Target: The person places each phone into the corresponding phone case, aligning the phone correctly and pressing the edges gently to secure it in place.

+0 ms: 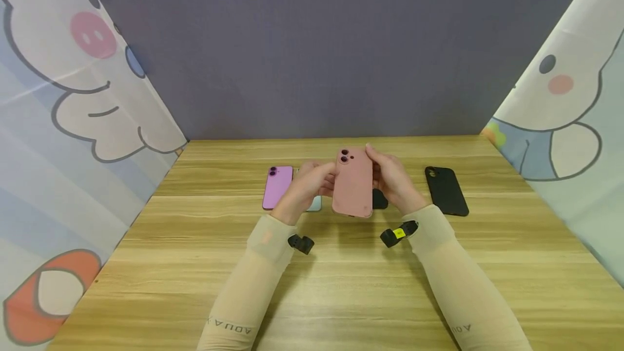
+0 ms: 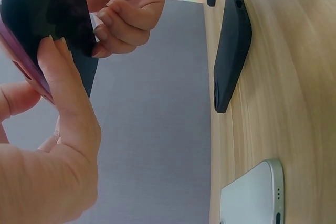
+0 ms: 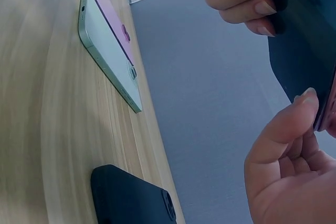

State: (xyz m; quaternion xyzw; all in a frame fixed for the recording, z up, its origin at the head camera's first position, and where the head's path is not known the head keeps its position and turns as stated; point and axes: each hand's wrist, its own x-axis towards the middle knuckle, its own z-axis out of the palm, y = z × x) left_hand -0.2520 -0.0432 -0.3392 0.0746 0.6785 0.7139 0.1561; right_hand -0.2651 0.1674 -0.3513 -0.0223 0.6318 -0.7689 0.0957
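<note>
A phone in a pink case point(image 1: 353, 186) is held up over the middle of the table, its back with two camera lenses toward the head view. My left hand point(image 1: 309, 180) grips its left edge, with fingers lying on the dark screen point(image 2: 58, 3) in the left wrist view. At the upper right edge, my right hand point(image 1: 392, 177) pinches the phone. The right wrist view shows the right thumb at a corner of the screen point(image 3: 304, 35). Behind the hands lie a pale green phone point(image 3: 107, 51) and a black phone case point(image 2: 231, 51), both partly hidden in the head view.
On the wooden table point(image 1: 322, 297), a purple phone point(image 1: 278, 187) lies left of the pale green one. Another black phone case point(image 1: 446, 191) lies at the right. A grey panel point(image 1: 336, 47) stands along the back edge, with cartoon-print cloths at both sides.
</note>
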